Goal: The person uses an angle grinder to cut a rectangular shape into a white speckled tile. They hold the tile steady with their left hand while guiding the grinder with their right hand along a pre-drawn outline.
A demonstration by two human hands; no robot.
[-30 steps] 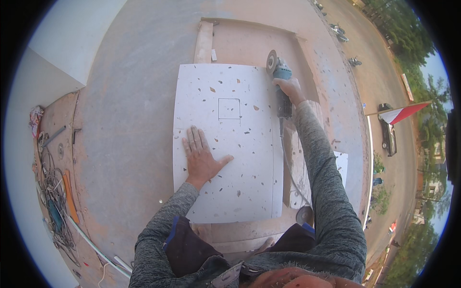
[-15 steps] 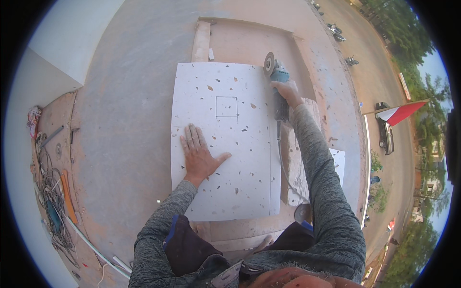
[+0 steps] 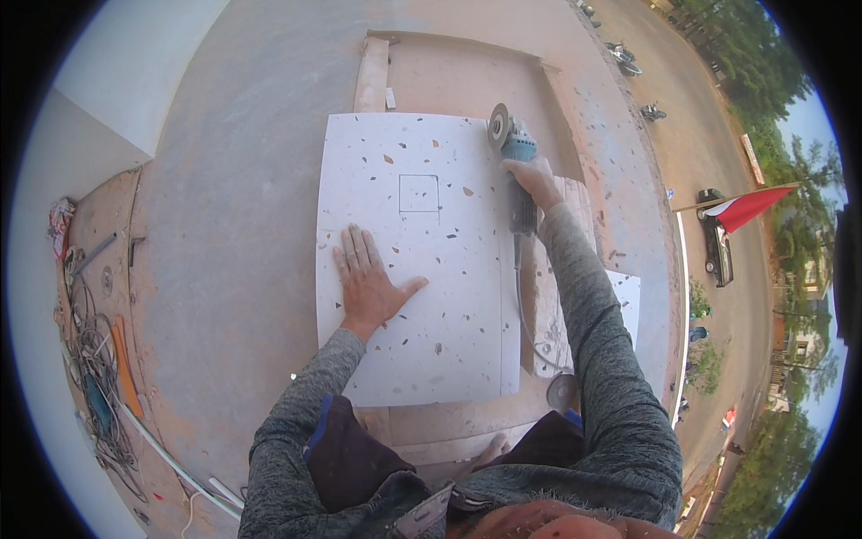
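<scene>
A large white terrazzo-look slab (image 3: 449, 332) with brown and dark chips lies before me. A small square (image 3: 418, 193) is drawn on its upper part, and a thin line runs down near its right edge. My left hand (image 3: 366, 289) rests flat on the slab's left half, fingers spread. My right hand (image 3: 536, 180) is wrapped round a teal and black angle grinder (image 3: 522, 205) by the far right corner. Its disc (image 3: 498, 128) stands at the slab's right edge; whether it touches or spins I cannot tell. The grinder's cord (image 3: 523, 314) runs back toward me.
Right of the slab lies a dusty pale block (image 3: 548, 323), with a loose round disc (image 3: 563, 392) near my knee and another white piece (image 3: 626, 292) beyond my arm. Tangled cables (image 3: 94, 359) and tools lie at the left wall. A red and white flag (image 3: 750, 211) hangs over the road.
The grinder has come slightly toward me along the slab's right edge. My left hand stays pressed on the slab. The whole view has shifted a little.
</scene>
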